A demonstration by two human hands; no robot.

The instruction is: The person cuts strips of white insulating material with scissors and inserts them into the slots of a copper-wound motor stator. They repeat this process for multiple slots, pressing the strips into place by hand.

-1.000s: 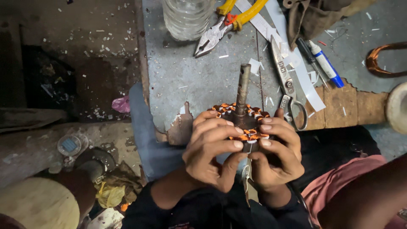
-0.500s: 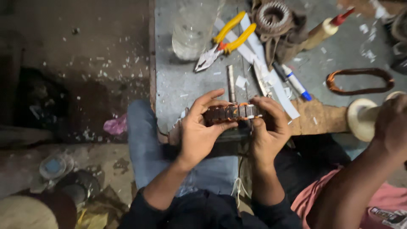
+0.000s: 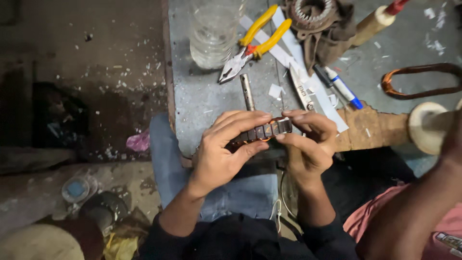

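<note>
**Motor armature gripped in both hands at the bench edge**

Motor armature (image 3: 262, 131), a dark slotted core with copper winding and a steel shaft (image 3: 247, 91) pointing away from the person, sits between the two hands just over the near edge of the grey bench (image 3: 202, 103). The left hand (image 3: 222, 153) is closed around its near end, fingers curled over the top and thumb pressed beneath. The right hand (image 3: 308, 139) is closed on the other end, fingertips pinching the core's upper edge.

Beyond the left hand stands a clear glass jar (image 3: 213, 31); whether anything is in it cannot be told. Just past the shaft tip lie yellow-handled pliers (image 3: 252, 45), jaws towards the hands. Beyond the right hand are white paper strips (image 3: 288, 55), scissors (image 3: 302, 86) and a blue-and-white pen (image 3: 341, 87), with a round metal stator (image 3: 310, 12) on a dark rag farther off. Well right of the right hand lie a copper wire coil (image 3: 418, 79) and a wooden-handled tool (image 3: 373, 21). Another person's arm (image 3: 414, 212) in a pink garment reaches in at the far right, beside a pale wooden spool (image 3: 426, 126).

Compared with a second ago, the armature lies more on its side, its slotted flank now facing up rather than its wound end, and the other person's arm has entered the view.
</note>
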